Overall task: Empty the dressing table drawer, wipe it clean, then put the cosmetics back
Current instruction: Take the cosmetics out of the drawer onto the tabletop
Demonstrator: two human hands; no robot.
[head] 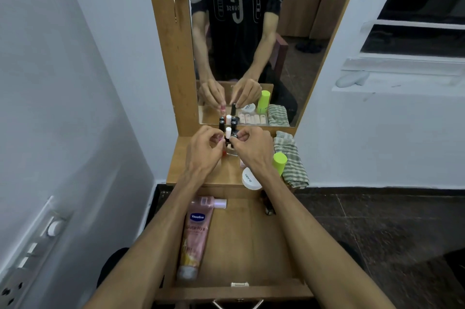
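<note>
The wooden drawer (251, 238) stands pulled out below me. In it lie a pink Vaseline tube (195, 235) along the left side, a small pale bottle (219, 203) at the back, and a dark item (268, 206) at the back right. Both hands are up on the tabletop (226, 174) at a cluster of small cosmetic bottles (228, 132) by the mirror. My left hand (203, 150) pinches a small pink bottle. My right hand (254, 147) pinches a black-capped bottle (234, 135). My fingers hide most of both bottles.
A lime-green bottle (279, 161), a white round jar (250, 179) and a striped cloth (292, 160) sit on the right of the tabletop. The mirror (251, 44) rises behind. A wall with a switch panel (32, 253) is close on the left.
</note>
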